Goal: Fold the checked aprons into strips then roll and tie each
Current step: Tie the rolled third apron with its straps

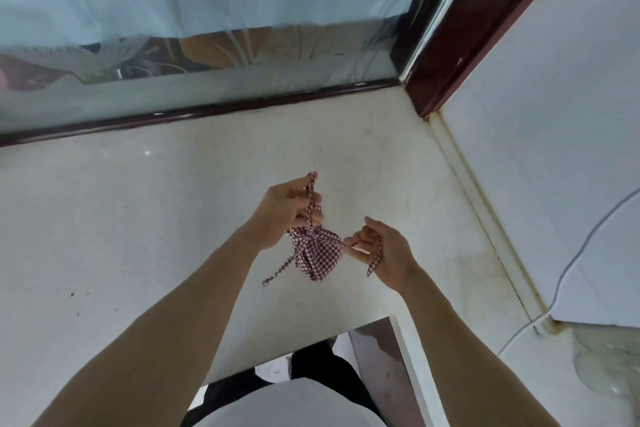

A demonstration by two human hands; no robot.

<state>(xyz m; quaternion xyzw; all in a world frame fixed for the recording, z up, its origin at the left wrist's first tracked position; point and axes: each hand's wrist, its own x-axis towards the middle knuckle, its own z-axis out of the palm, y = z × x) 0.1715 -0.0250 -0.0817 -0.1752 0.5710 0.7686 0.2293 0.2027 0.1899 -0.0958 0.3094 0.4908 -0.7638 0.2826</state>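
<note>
Now rolled red-checked apron (317,255) (small bundle), left hand (291,210) and right hand (382,248) each pinching a tie

apron (317,255): thin woven cloth, red-white check, matt, crumpled; ties same cloth. tabletop (156,218): pale stone-like slab, smooth, slight gloss, scuffed and speckled. frame (460,45) at 1 o'clock: dark reddish wood-look, glossy. glass pane (207,55) at 12 o'clock: frosted pattern, reflective. wall (554,114) at 3 o'clock: white, smooth, semi-gloss.
</note>
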